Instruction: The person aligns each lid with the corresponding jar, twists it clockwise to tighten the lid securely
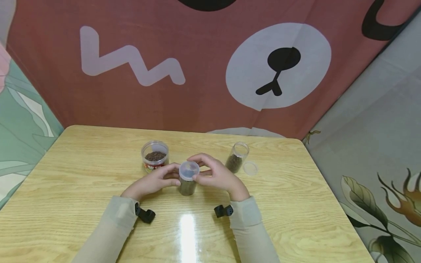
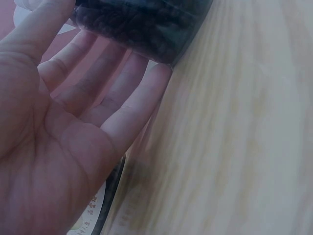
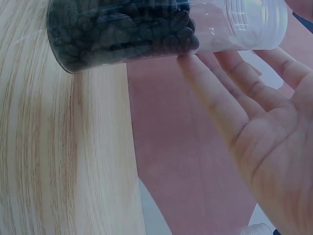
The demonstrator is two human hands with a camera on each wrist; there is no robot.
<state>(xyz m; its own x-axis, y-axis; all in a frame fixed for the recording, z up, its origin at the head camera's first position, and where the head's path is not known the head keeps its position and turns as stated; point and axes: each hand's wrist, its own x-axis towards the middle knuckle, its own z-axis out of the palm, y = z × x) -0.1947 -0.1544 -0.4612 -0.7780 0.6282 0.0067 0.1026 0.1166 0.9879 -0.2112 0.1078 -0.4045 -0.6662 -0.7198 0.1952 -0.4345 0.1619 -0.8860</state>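
A clear plastic jar (image 1: 187,187) partly filled with dark, bean-like pieces (image 3: 132,34) stands on the table between both hands. A translucent lid (image 1: 189,170) sits on its top. From the left, my left hand (image 1: 157,179) holds the jar, its thumb on the near side and its fingers behind; in the left wrist view the fingertips meet the jar's wall. My right hand (image 1: 217,174) grips the lid from the right, with the thumb on its near edge and the index finger at its far side. In the right wrist view its lower fingers lie against the jar.
Behind the left hand stands an open, wider jar (image 1: 155,151) of brown granules with a red label. Back right, another open clear jar (image 1: 237,155) holds dark contents, and a loose clear lid (image 1: 250,168) lies beside it. The wooden table (image 1: 296,204) meets a printed cloth (image 1: 164,106).
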